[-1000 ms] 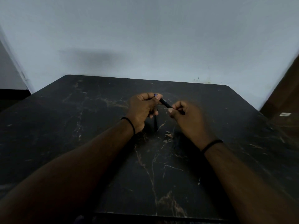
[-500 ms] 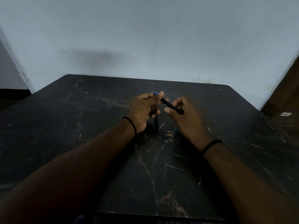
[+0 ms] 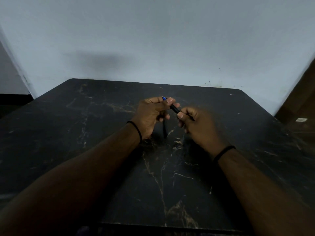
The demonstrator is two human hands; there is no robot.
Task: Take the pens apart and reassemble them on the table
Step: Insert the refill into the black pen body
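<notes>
A thin black pen [image 3: 175,109] with a blue tip end is held above the middle of the black marble table [image 3: 85,150]. My left hand [image 3: 151,113] pinches its tip end between thumb and forefinger, and the blue tip pokes out past the fingers. My right hand [image 3: 197,126] grips the pen's other end with curled fingers. A second dark, slim pen part [image 3: 165,129] hangs down from my left hand, between the two hands; its upper end is hidden by the fingers.
The table's far edge runs along a pale wall [image 3: 153,40]. A brown wooden surface [image 3: 300,103] with a small white piece [image 3: 301,119] stands to the right of the table.
My right hand has shifted slightly along the pen's rear end, and the pen has tilted a little. My left hand has kept its hold on the tip end.
</notes>
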